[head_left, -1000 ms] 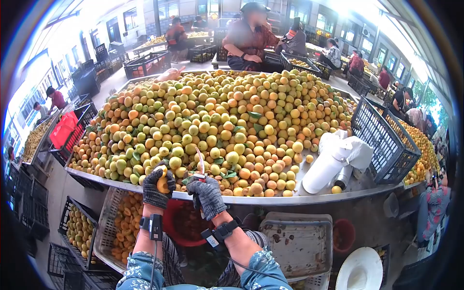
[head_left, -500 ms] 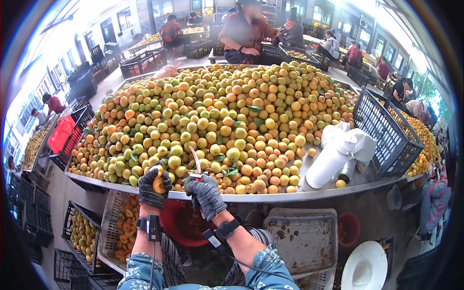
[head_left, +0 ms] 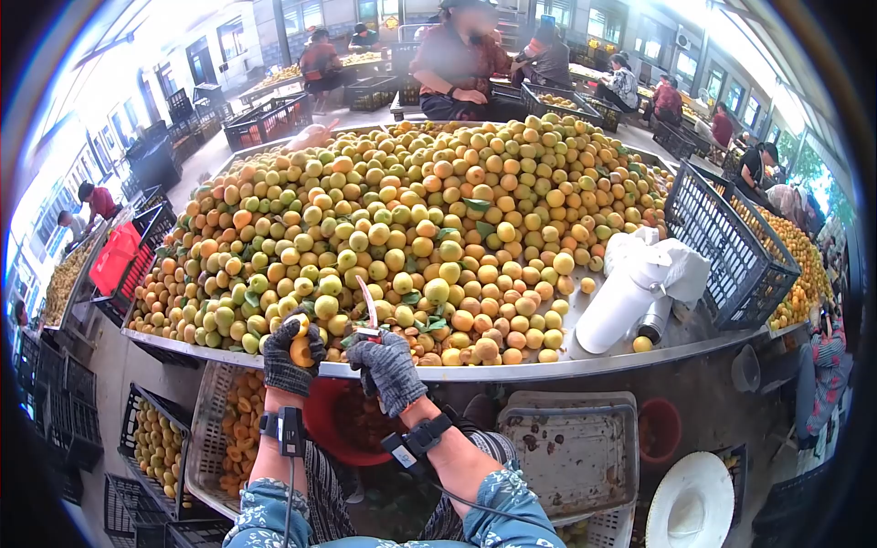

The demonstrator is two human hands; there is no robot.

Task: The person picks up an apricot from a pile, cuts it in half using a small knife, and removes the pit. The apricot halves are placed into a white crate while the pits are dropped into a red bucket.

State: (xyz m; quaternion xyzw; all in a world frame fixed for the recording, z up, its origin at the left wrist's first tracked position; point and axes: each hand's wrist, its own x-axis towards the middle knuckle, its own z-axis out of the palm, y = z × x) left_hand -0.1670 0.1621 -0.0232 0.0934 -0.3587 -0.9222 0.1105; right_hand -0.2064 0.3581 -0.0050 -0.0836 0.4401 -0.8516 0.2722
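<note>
A broad heap of yellow-green and orange fruit (head_left: pixel 402 228) covers the metal-edged table (head_left: pixel 438 373). At the near edge, my left hand (head_left: pixel 293 353), in a dark grey glove, is closed round an orange fruit (head_left: pixel 301 351). Just to its right, my right hand (head_left: pixel 390 370), gloved alike, grips a small peeling tool (head_left: pixel 367 320) with a reddish curved strip rising from it. The two hands are apart. Green leaves and small fruit scraps lie on the table beyond my right hand.
A white bottle (head_left: pixel 614 315) and black crate (head_left: pixel 731 242) stand at the table's right. Below are a crate of orange fruit (head_left: pixel 195 447), a red basin (head_left: pixel 320 420), a grey tray (head_left: pixel 566 457) and a white hat (head_left: pixel 690 502). A person (head_left: pixel 457 68) sits across the table.
The view has shifted slightly. Both hands keep nearly the same place and hold the same things. Across the table, a person in the background has leaned a little.
</note>
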